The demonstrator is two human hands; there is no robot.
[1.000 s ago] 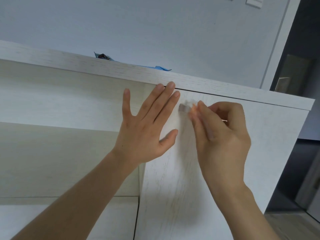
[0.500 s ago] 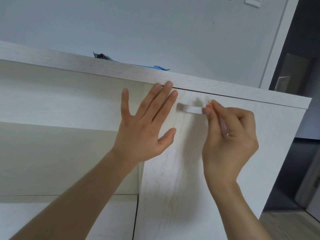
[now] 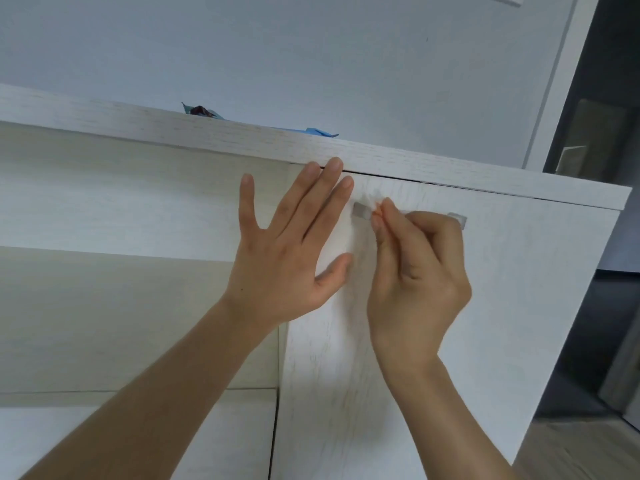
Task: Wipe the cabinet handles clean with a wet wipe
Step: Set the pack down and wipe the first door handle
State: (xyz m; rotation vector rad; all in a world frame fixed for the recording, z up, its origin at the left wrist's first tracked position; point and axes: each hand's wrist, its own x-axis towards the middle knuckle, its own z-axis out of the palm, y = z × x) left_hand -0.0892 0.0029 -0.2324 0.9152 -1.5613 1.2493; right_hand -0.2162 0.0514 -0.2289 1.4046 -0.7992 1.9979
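A white cabinet door (image 3: 519, 306) carries a pale horizontal bar handle (image 3: 362, 211) near its top edge. My left hand (image 3: 291, 251) lies flat with spread fingers against the door's left edge, fingertips at the top panel. My right hand (image 3: 415, 268) pinches a small white wet wipe (image 3: 374, 199) and holds it on the handle near its left end. The hand covers the middle of the handle; the right end (image 3: 457, 218) shows beyond the knuckles. Most of the wipe is hidden and blurred.
The cabinet's top panel (image 3: 207, 133) runs across above the door, with blue and dark items (image 3: 202, 110) lying on it. An open shelf recess (image 3: 104, 306) sits left of the door. A dark doorway (image 3: 602, 168) and wood floor are at the right.
My right hand slid right along the handle, then came back left with the wipe to the handle's left end. My left hand stayed flat on the door.
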